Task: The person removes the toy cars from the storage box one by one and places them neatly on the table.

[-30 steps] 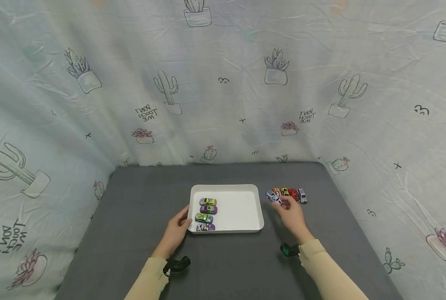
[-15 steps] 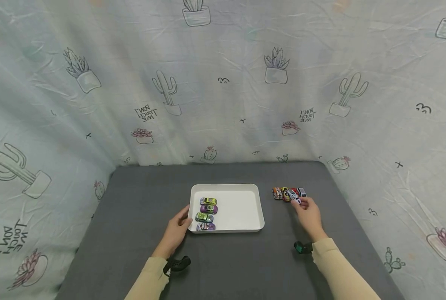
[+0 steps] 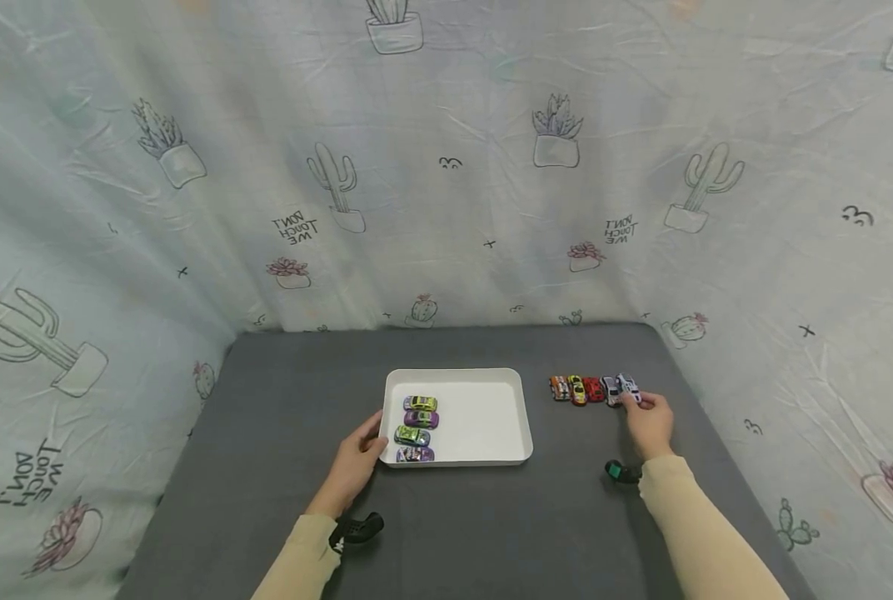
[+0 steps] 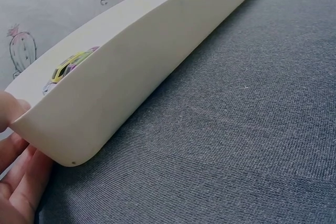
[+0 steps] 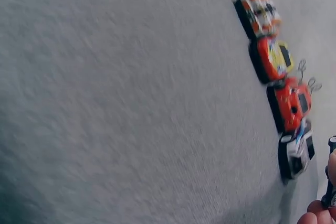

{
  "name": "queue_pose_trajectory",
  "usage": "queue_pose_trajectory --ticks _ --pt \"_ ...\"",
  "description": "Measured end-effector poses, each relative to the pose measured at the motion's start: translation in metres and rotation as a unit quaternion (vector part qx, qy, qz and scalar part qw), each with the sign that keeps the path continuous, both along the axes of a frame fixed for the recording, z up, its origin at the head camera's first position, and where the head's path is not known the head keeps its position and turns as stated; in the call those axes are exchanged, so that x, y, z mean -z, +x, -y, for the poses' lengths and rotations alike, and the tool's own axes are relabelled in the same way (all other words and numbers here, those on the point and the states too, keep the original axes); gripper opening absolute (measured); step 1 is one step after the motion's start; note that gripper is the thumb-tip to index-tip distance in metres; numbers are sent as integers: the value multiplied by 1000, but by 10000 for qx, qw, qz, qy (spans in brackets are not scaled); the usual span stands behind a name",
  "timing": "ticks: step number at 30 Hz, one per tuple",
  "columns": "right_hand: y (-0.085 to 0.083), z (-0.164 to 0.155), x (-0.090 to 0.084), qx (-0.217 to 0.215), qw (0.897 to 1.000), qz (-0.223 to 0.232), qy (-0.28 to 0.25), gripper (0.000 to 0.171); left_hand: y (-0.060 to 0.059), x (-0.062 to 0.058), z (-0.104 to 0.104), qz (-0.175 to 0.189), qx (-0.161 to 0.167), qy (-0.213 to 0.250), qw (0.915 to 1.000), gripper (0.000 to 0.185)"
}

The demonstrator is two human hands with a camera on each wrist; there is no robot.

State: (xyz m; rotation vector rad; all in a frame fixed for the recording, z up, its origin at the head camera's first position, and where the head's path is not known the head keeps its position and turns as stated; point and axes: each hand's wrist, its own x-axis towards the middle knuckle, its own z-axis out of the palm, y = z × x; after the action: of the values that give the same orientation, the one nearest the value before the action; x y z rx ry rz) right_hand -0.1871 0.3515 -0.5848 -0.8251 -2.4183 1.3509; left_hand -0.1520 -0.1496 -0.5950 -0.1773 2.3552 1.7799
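Observation:
My left hand [image 3: 351, 467] grips the left end of a white tray [image 3: 484, 417]; in the left wrist view the thumb [image 4: 11, 109] lies over the rim and the other fingers are outside and under the corner. Several toy cars [image 3: 421, 419] stand in a column along the tray's left side. At the right, my right hand [image 3: 652, 423] pinches a white and lilac toy car [image 3: 627, 384] at the right end of a row. A silver-white toy car [image 5: 296, 153] stands just left of it; the held car is mostly cut off in the right wrist view.
Further left in the row are a red toy car [image 3: 594, 390], a yellow and red one [image 3: 577, 390] and an orange and white one [image 3: 560, 388]. A grey cloth [image 3: 446, 533] covers the table. Behind hangs a curtain [image 3: 446, 208] with cactus prints.
My right hand has carried the white and lilac toy car rightward, from the row's left end across to its right end. The left hand and the tray have stayed in place.

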Motion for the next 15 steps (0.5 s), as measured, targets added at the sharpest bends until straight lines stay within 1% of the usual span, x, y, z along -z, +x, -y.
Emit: queue_pose_trajectory --ticks 2,7,9,15 --pt "-3 -4 2 81 9999 30 -104 46 0 0 0 -12 -3 -2 10000 53" --pt "-10 -10 3 132 9992 323 -185 49 0 -1 -2 -26 -25 62 10000 53" --pt "-11 -10 3 138 9989 414 -143 49 0 -1 -2 -19 -35 87 10000 53" --pt "-13 -10 5 148 9988 468 7 44 0 1 -1 -68 -31 109 9999 53"
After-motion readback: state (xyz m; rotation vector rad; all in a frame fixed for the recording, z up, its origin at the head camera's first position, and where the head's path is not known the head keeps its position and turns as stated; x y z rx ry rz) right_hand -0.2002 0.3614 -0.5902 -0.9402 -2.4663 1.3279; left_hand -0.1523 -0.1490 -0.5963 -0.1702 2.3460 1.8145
